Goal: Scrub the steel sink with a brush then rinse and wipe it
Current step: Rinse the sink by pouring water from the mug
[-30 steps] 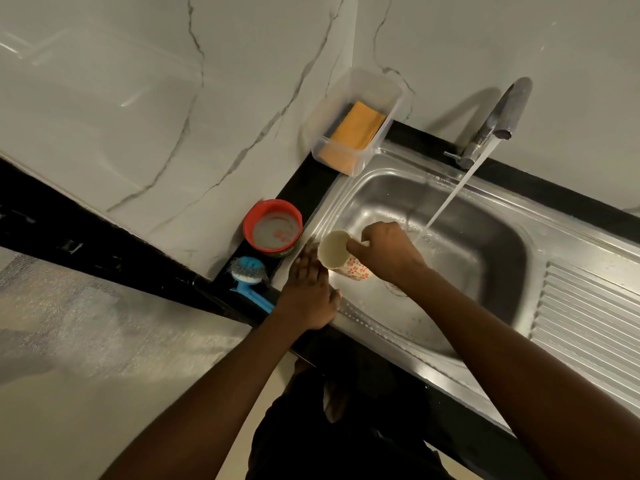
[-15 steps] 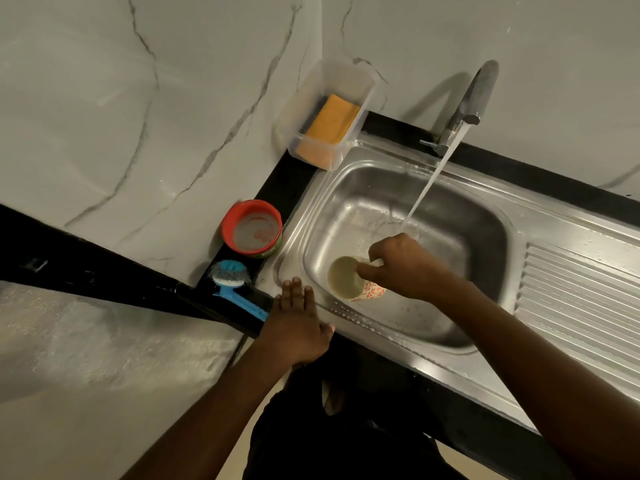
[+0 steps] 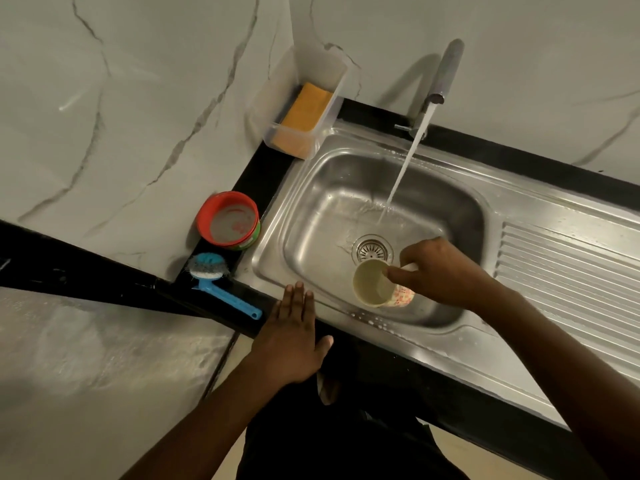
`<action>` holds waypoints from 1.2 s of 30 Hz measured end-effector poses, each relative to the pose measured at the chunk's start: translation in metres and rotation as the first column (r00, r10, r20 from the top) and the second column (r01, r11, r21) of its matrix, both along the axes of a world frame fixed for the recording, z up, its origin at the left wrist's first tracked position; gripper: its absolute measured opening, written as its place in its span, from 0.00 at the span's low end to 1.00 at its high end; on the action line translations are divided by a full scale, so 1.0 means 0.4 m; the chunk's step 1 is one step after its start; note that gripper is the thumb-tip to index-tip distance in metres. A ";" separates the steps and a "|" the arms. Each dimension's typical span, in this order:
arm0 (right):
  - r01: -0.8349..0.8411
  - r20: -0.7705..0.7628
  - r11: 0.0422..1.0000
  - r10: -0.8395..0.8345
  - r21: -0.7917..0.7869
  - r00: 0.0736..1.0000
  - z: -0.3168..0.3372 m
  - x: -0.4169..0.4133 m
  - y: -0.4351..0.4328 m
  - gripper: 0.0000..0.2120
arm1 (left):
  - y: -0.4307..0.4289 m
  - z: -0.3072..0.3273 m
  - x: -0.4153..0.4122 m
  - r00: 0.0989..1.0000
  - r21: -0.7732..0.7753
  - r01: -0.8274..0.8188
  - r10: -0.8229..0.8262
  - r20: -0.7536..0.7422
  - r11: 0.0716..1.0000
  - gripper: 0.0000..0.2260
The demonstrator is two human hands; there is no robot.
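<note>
Steel sink fills the middle. Water runs from the tap into it, just past the right hand. That hand is down in the bowl and pinches a cup by its rim. The cup is tipped on its side. The left hand lies flat on the front edge, fingers straight and close together. Far beyond it stands a clear box with an orange sponge. A red tub sits nearer. The blue brush lies just left of the left hand, not touched. The drain is beside the cup.
</note>
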State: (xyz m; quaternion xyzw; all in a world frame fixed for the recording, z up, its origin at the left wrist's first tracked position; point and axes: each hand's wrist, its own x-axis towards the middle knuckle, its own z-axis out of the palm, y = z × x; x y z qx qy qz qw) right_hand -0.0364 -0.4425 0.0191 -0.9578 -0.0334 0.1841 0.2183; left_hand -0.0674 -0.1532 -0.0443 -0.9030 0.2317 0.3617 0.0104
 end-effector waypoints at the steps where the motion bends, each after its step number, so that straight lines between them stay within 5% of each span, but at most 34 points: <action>1: 0.026 0.002 1.000 -0.026 -0.008 1.000 0.005 -0.013 -0.013 0.20 | -0.013 -0.003 -0.011 1.000 -0.002 -0.005 0.005 -0.001 1.000 0.42; 9: -0.010 0.033 0.993 0.014 -0.120 0.999 0.030 -0.054 0.011 0.19 | -0.130 0.007 -0.043 0.971 -0.115 0.222 -0.230 -0.062 0.968 0.39; 14: -0.060 0.087 0.988 0.073 -0.144 0.993 0.019 -0.069 0.040 0.22 | -0.100 0.006 -0.019 0.980 -0.076 0.200 -0.199 0.011 0.977 0.38; 20: 0.067 0.074 0.996 -0.063 -0.057 0.995 0.037 -0.118 -0.016 0.24 | -0.051 -0.001 -0.020 0.987 0.030 0.101 -0.104 0.122 0.994 0.39; 25: 0.204 0.093 0.979 -0.204 0.005 0.975 0.057 -0.187 -0.089 0.23 | -0.113 0.005 -0.072 0.957 -0.115 0.287 -0.281 0.068 0.951 0.40; 36: 0.155 0.124 0.963 -0.129 -0.222 0.984 0.074 -0.283 -0.126 0.21 | -0.277 -0.027 -0.146 0.898 -0.199 0.437 -0.436 0.050 0.877 0.38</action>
